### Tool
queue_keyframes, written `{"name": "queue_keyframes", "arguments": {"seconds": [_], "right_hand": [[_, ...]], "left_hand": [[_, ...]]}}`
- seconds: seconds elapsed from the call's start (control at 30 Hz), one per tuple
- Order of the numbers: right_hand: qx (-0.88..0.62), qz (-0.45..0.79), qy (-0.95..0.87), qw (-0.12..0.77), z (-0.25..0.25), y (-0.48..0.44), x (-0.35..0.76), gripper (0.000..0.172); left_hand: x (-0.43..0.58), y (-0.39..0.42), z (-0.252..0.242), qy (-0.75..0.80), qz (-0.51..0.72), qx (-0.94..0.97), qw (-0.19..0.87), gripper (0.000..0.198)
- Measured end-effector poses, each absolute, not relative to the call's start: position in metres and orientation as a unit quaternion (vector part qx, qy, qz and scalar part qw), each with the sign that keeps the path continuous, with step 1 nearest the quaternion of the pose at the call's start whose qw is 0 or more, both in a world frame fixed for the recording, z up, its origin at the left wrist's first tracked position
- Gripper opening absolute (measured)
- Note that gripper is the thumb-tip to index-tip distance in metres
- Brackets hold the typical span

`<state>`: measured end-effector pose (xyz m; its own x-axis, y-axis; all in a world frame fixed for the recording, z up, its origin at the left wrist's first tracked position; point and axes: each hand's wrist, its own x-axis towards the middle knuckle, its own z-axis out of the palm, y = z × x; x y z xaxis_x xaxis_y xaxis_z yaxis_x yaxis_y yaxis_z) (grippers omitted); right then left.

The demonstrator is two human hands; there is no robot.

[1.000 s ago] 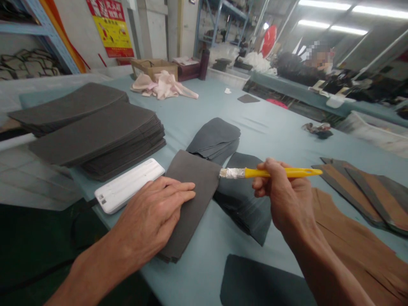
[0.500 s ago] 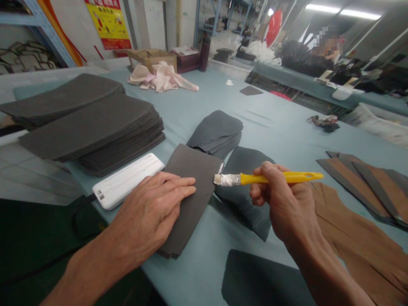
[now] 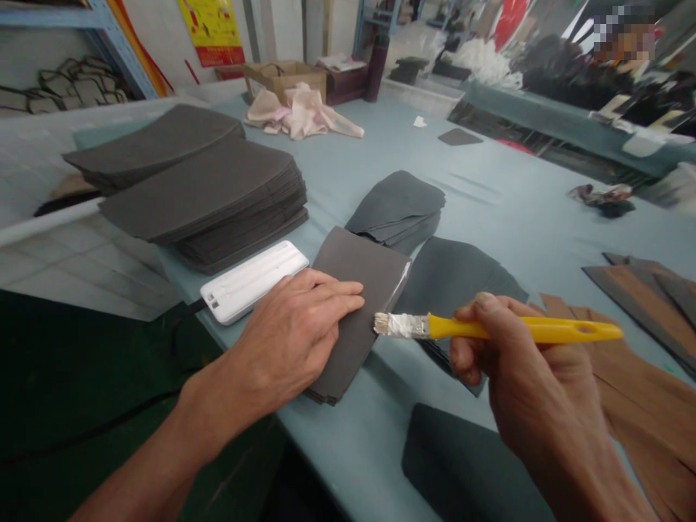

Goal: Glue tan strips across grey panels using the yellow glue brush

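left hand (image 3: 296,330): spread flat, pressing gray sheet (image 3: 364,279), centre frame
right hand (image 3: 522,377): pinching brush (image 3: 489,328) handle
bristles (image 3: 382,323): at sheet's right edge, contact unclear
tip: probably best to keep the palm firm and strokes light along the edge
power bank (image 3: 253,281): just left of sheet

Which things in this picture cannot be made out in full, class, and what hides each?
Head view, grey sheet: partly under the left hand.
Head view, brush: handle's middle wrapped by the right hand.
Head view, poster: cut by the top edge, print too small to read.
Head view, dark piece: cut by the bottom edge, partly behind the right wrist.
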<state>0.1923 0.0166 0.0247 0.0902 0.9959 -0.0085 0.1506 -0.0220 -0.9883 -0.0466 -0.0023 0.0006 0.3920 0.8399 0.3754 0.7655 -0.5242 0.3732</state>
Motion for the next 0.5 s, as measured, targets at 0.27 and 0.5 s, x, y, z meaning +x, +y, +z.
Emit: {"name": "queue_keyframes", "arguments": {"seconds": [0.27,0.5], "right_hand": [[-0.592,0.448,-0.495,0.451,0.030,-0.013,0.183,0.044],[-0.560,0.519,-0.526,0.375,0.032,-0.037,0.181,0.051]], "left_hand": [[-0.045,-0.003,0.000,0.486,0.271,0.827,0.072,0.042],[-0.044,-0.005,0.000,0.490,0.267,0.826,0.076,0.041]]}}
